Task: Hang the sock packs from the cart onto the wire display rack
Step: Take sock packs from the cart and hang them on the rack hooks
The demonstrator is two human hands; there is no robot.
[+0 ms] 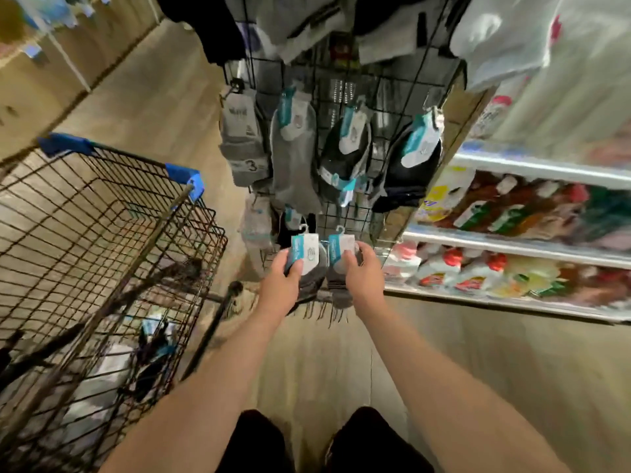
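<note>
- Head view: the left hand grips one sock pack by its card, and the right hand grips another sock pack just beside it.
- Both packs sit low in front of the wire display rack, little hooks sticking up above the fingertips.
- The socks look soft, light and floppy; the stiff card is probably the best spot to pinch.
- More packs lie in the cart, left of the hands.

**Item counts at the sock rack**

Two hands, each holding one sock pack. One wire rack, its middle row carrying four hung packs. One cart. Two shelves of bottles; bottle number unclear.
</note>
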